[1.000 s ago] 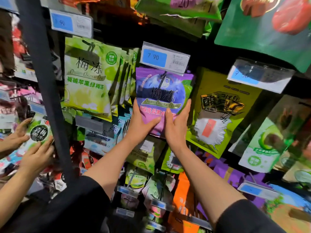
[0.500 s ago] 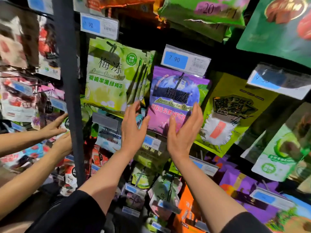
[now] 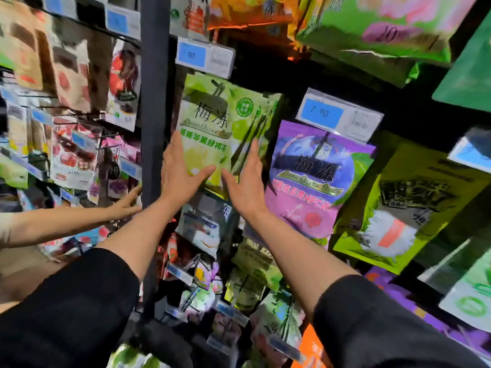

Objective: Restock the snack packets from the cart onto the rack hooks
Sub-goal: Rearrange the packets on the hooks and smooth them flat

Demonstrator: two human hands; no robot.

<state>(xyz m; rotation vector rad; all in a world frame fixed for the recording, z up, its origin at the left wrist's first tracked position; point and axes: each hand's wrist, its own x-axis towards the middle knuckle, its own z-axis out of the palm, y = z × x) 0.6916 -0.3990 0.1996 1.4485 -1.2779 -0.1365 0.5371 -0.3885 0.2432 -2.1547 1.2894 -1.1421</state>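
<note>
Hands, left point(image 3: 178, 173) and right point(image 3: 245, 181), fingers straight, flat against glossy green foil packet point(image 3: 212, 128) on rack

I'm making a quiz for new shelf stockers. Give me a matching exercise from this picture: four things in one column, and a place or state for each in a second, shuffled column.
Things:
1. green packet
2. purple packet
3. price tag
4. dark post

Places or states:
A. stands upright, left of the green packet
B. hangs right of the green packet
C. sits above the purple packet, reads 7.90
D. has the left hand and right hand laid flat on it

Pairs: 1-D, 2-B, 3-C, 4-A
</note>
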